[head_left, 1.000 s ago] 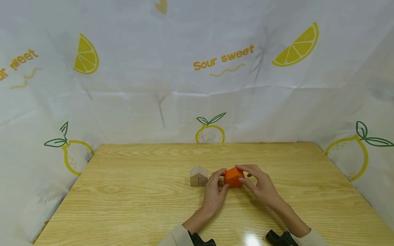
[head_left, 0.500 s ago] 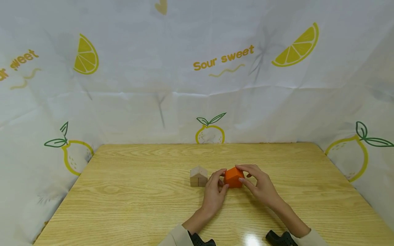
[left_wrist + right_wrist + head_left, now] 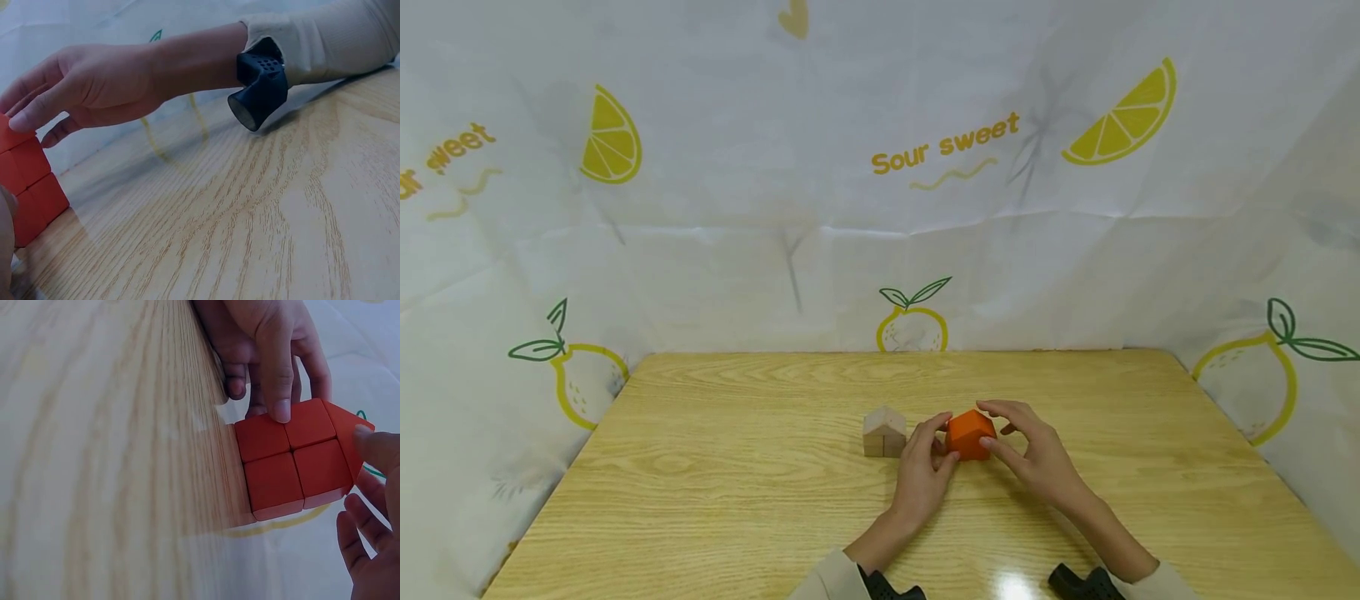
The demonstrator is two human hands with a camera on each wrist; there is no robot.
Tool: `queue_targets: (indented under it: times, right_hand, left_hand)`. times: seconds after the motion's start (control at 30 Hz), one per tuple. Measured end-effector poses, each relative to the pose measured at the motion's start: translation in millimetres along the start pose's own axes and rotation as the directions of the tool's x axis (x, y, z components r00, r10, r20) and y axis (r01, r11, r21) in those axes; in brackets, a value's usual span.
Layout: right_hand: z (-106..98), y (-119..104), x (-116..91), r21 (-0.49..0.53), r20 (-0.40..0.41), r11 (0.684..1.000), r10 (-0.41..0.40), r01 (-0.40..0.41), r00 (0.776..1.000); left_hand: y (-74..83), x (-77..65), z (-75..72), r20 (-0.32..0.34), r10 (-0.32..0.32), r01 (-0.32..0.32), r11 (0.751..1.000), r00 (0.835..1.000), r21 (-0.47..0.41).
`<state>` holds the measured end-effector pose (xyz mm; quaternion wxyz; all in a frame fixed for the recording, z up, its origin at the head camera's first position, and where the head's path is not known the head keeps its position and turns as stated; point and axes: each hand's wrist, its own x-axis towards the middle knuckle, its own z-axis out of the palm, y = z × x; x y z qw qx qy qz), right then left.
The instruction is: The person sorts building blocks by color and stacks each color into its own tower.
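Note:
An orange-red toy house of blocks stands on the table, made of several cubes stacked two wide. On top of the cubes lies an orange-red triangular block as a roof. My left hand holds the cubes from the left, its thumb on their front face in the right wrist view. With thumb on the roof's front slope and index finger behind it, my right hand pinches the triangular block. The left wrist view shows the right hand above the cubes, with only a sliver of the left one.
A plain wood block house with a matching triangular roof stands just left of my left hand. The wood-grain table runs back to a white curtain printed with lemons. Dark wrist cameras sit on both forearms.
Both hands stay around the orange-red house. My right index finger has lifted very slightly at the roof, and the triangular block has shifted a touch to the right.

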<state>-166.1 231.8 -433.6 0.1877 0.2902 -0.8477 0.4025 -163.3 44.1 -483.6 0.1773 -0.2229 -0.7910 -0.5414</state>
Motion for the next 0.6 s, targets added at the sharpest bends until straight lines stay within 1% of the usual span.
queue_targets:
  times: [0.03,0.13,0.33,0.4,0.5,0.6]
  right_hand:
    - [1.0,5.7,-2.2,0.002,0.003,1.000,0.015,-0.015,1.000]
    - [-0.2,1.4,-2.6,-0.013,-0.014,1.000,0.021,-0.021,1.000]
    - [-9.1,-24.4,5.2,-0.053,-0.058,0.999,-0.001,-0.002,0.998]
    - [-12.2,-28.0,6.2,-0.057,-0.071,0.998,0.006,-0.010,0.997]
    - [-13.8,-20.5,3.9,-0.072,-0.085,0.997,0.011,-0.017,0.996]
    - [-13.5,-8.4,-1.0,-0.090,-0.091,0.996,0.005,-0.013,0.996]
  left_hand:
    - [-0.3,-0.5,-0.2,0.000,0.005,-0.005,1.000,1.000,0.005]
    - [-0.3,-2.5,-0.5,0.000,0.025,-0.025,1.000,1.000,0.020]
    - [1.8,-6.7,-2.1,-0.008,0.067,-0.067,0.995,0.998,0.071]
    - [3.1,-9.5,-1.7,-0.008,0.074,-0.073,0.993,0.997,0.090]
    - [7.6,-15.9,-0.7,-0.006,0.096,-0.095,0.990,0.995,0.101]
    - [14.6,-26.6,0.1,0.011,0.126,-0.126,0.989,0.992,0.076]
